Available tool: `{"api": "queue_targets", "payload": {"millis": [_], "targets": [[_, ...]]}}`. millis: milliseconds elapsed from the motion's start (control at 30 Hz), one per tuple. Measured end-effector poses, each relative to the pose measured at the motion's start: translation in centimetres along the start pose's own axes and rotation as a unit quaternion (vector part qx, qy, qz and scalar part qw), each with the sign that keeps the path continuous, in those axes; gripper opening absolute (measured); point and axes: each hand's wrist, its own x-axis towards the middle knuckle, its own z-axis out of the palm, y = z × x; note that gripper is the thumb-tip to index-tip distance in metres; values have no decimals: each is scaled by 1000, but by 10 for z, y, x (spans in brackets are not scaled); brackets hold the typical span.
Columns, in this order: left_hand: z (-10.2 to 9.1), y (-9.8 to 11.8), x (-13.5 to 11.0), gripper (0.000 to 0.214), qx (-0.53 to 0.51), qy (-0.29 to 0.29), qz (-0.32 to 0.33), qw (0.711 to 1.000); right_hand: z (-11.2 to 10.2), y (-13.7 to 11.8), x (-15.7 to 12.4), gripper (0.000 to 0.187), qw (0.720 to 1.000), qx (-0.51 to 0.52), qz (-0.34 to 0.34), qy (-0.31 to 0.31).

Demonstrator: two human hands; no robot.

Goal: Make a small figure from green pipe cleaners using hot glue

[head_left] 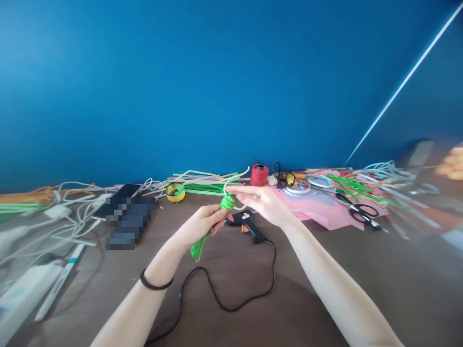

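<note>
My left hand (211, 218) is closed around a bundle of bright green pipe cleaners (198, 248), whose loose ends hang below the fist. At the top of the bundle sits a wound green coil (227, 202). Pale yellow pipe cleaners (225, 183) curve out from it, one upward and one to the right. Alongside the coil, my right hand (262, 201) has its fingers stretched out, with the fingertips at the coil's upper edge. Whether they touch it I cannot tell. Behind and below the hands, a black glue gun (249, 222) lies on the brown table (231, 284).
The glue gun's black cord (231, 310) loops toward me. Scissors (363, 214) lie on pink sheets (311, 212) at right. A yellow tape roll (175, 193) and red roll (259, 175) stand near the blue wall (217, 86). White cables (72, 212) tangle at left.
</note>
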Motion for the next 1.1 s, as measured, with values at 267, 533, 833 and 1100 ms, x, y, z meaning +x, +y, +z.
{"api": "queue_targets", "payload": {"millis": [267,533,833,1100], "targets": [[-2,0,-1,35,66,-19,22,997,8,17,2,37,995,97,16,-29],[-2,4,-3,39,101,15,27,994,14,14,2,30,993,118,2,-6],[-4,7,-5,42,130,-11,26,991,1,4,-1,25,996,7,-67,-59],[-4,12,-8,40,120,-22,38,992,2,8,-1,17,994,37,-88,-44]]}}
